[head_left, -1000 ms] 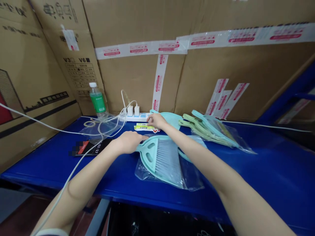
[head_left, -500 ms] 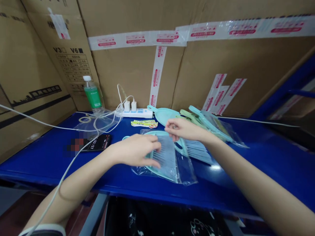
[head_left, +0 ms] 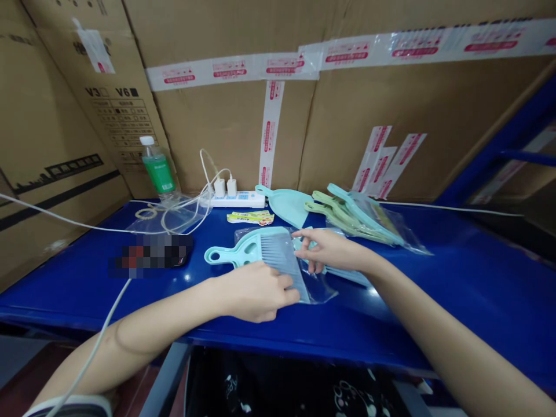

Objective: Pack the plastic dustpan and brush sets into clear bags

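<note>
A light-blue hand brush [head_left: 282, 260] lies on a matching dustpan [head_left: 237, 255], handles pointing left, with a clear plastic bag [head_left: 320, 288] around their right end. My left hand [head_left: 260, 292] is closed at the near edge of this set, fingers curled over the bristles; the thumb is partly hidden. At the far right corner of the bristles is my right hand [head_left: 328, 249], index finger stretched toward the brush and the other fingers loosely bent and apart. A second light-blue brush [head_left: 350, 275] lies partly beneath my right hand and wrist.
Behind lie another light-blue dustpan [head_left: 289, 205], green handled pieces [head_left: 347, 217] and a bagged light-blue piece [head_left: 369, 211]. A power strip [head_left: 238, 200], yellow packet [head_left: 251, 218] and green-labelled bottle [head_left: 160, 174] stand along the back. A white cable [head_left: 102, 336] crosses my left forearm.
My left hand has moved nearer the table's front edge and curled its fingers. The dustpan's handle now shows. My right hand has gone from pinched to spread fingers, slightly lower.
</note>
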`<state>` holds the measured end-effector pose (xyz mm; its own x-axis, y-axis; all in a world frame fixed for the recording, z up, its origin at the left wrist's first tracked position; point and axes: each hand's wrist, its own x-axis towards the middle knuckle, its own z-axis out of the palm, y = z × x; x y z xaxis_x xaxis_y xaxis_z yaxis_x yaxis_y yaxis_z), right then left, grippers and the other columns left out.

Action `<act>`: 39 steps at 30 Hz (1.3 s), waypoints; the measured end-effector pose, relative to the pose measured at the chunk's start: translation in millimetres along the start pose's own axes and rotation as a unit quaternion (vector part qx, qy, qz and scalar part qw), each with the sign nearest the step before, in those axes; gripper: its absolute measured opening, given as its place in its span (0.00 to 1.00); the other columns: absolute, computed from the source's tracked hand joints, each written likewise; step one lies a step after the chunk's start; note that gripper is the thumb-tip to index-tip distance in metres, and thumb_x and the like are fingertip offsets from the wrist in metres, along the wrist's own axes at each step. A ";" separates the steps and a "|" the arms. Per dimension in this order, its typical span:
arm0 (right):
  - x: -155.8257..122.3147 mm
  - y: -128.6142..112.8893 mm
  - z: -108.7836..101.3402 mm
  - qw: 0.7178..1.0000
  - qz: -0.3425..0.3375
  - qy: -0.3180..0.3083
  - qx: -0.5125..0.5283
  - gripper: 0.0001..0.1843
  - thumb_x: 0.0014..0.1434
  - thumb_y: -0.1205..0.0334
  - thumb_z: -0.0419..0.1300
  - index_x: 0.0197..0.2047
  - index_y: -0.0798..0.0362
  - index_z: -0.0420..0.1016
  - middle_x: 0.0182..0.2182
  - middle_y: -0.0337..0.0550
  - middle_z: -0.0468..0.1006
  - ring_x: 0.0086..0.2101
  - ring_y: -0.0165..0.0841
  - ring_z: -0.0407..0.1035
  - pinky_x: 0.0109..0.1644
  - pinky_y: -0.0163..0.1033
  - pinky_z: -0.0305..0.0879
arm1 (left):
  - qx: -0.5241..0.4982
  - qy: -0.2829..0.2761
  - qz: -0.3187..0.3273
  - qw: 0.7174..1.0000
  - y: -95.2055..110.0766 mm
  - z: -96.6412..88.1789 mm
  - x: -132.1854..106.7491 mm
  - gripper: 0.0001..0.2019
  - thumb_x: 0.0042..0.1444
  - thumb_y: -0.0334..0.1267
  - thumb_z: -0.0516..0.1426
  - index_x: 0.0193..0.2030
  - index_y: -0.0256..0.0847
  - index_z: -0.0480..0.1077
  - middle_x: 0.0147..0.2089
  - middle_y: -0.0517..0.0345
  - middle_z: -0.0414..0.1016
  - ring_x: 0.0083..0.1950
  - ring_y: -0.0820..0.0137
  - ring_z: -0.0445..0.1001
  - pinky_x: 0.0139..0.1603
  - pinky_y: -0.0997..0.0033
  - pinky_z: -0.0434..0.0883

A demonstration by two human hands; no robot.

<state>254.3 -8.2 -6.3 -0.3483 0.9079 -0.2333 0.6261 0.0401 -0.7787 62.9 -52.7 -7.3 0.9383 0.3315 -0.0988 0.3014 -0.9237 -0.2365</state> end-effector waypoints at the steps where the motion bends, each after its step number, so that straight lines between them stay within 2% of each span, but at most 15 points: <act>1: -0.8 0.0 1.2 1.000 -0.003 0.000 0.007 0.25 0.57 0.66 0.59 0.58 0.54 0.63 0.33 0.41 0.76 0.19 0.27 0.71 0.21 0.31 0.68 | 0.010 0.006 0.002 1.000 1.6 0.5 0.6 0.07 0.52 0.33 0.57 0.38 0.40 0.67 0.34 0.56 0.73 0.30 0.67 0.73 0.20 0.68 0.60; 8: 3.9 1.9 5.1 0.987 -0.012 -0.007 0.162 0.31 0.62 0.66 0.52 0.66 0.52 0.48 0.23 0.33 0.70 0.22 0.29 0.70 0.26 0.33 0.72 | 0.061 0.050 0.010 0.997 -0.7 -1.0 -1.7 0.06 0.54 0.34 0.58 0.38 0.38 0.66 0.34 0.55 0.72 0.32 0.66 0.72 0.21 0.68 0.62; 11: 7.2 -0.5 4.3 0.969 -0.029 0.025 0.246 0.31 0.62 0.66 0.51 0.66 0.51 0.47 0.29 0.39 0.75 0.30 0.31 0.73 0.31 0.34 0.73 | 0.102 0.091 -0.016 0.990 -10.3 0.4 -2.7 0.02 0.57 0.31 0.53 0.38 0.38 0.65 0.32 0.55 0.70 0.32 0.67 0.71 0.22 0.70 0.62; 14: 9.0 -3.0 3.9 0.951 -0.021 0.040 0.307 0.32 0.60 0.66 0.56 0.64 0.53 0.49 0.40 0.47 0.77 0.36 0.33 0.74 0.35 0.34 0.73 | 0.146 0.142 -0.028 0.979 -18.8 4.0 -2.4 0.07 0.60 0.28 0.47 0.38 0.38 0.65 0.31 0.56 0.69 0.32 0.68 0.70 0.21 0.71 0.60; 17: 10.1 -2.6 3.4 0.944 -0.016 0.043 0.327 0.34 0.56 0.68 0.60 0.63 0.54 0.50 0.44 0.49 0.77 0.38 0.33 0.74 0.36 0.34 0.73 | 0.169 0.167 -0.024 0.971 -22.0 6.0 -2.1 0.10 0.62 0.26 0.44 0.38 0.38 0.65 0.31 0.57 0.68 0.32 0.69 0.69 0.21 0.71 0.60; 21: 12.1 2.2 -1.4 0.945 -0.044 0.042 0.320 0.35 0.52 0.68 0.64 0.60 0.51 0.55 0.46 0.48 0.77 0.39 0.34 0.74 0.39 0.37 0.74 | 0.177 0.144 -0.048 0.972 -22.4 2.3 -4.5 0.10 0.62 0.26 0.45 0.43 0.38 0.65 0.36 0.55 0.70 0.36 0.69 0.69 0.23 0.73 0.61; 25: 14.0 6.5 -9.8 0.952 -0.052 0.060 0.297 0.27 0.56 0.69 0.59 0.58 0.51 0.59 0.42 0.47 0.78 0.39 0.35 0.75 0.43 0.41 0.74 | 0.180 0.116 -0.075 0.974 -23.9 -3.7 -7.9 0.17 0.60 0.24 0.46 0.54 0.39 0.62 0.39 0.52 0.70 0.37 0.68 0.70 0.25 0.73 0.63; 28: 13.6 6.9 -14.5 0.956 -0.045 0.065 0.281 0.25 0.57 0.69 0.58 0.57 0.50 0.60 0.41 0.46 0.78 0.40 0.36 0.75 0.44 0.43 0.74 | 0.173 0.096 -0.093 0.976 -23.6 -7.2 -8.1 0.21 0.58 0.22 0.46 0.57 0.39 0.59 0.38 0.52 0.70 0.36 0.66 0.71 0.23 0.72 0.64; 31: 11.1 5.4 -16.2 0.957 -0.046 0.043 0.282 0.28 0.55 0.67 0.61 0.58 0.49 0.59 0.42 0.46 0.78 0.41 0.36 0.74 0.45 0.43 0.74 | 0.154 0.059 -0.127 0.978 -21.2 -11.5 -6.3 0.23 0.56 0.21 0.46 0.58 0.39 0.58 0.39 0.51 0.71 0.37 0.66 0.72 0.24 0.72 0.66; 35: 7.7 3.3 -15.6 0.952 -0.062 0.009 0.299 0.34 0.53 0.66 0.64 0.60 0.46 0.56 0.47 0.45 0.76 0.44 0.36 0.73 0.46 0.42 0.73 | 0.117 0.005 -0.185 0.976 -18.7 -16.5 -3.7 0.20 0.55 0.19 0.45 0.55 0.32 0.59 0.41 0.48 0.72 0.38 0.64 0.74 0.27 0.70 0.69; 39: 6.4 2.5 -15.8 0.954 -0.063 -0.005 0.292 0.33 0.53 0.65 0.64 0.60 0.45 0.57 0.49 0.45 0.74 0.45 0.35 0.72 0.45 0.40 0.74 | 0.089 -0.016 -0.224 0.970 -19.5 -15.4 -3.8 0.19 0.52 0.18 0.46 0.50 0.31 0.61 0.39 0.47 0.72 0.36 0.63 0.74 0.27 0.69 0.69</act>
<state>264.6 4.3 -0.6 -0.4038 0.9069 -0.1205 0.0851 -0.0939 -0.9919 56.0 -38.9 12.6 0.7126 0.7012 0.0230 0.6416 -0.6381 -0.4256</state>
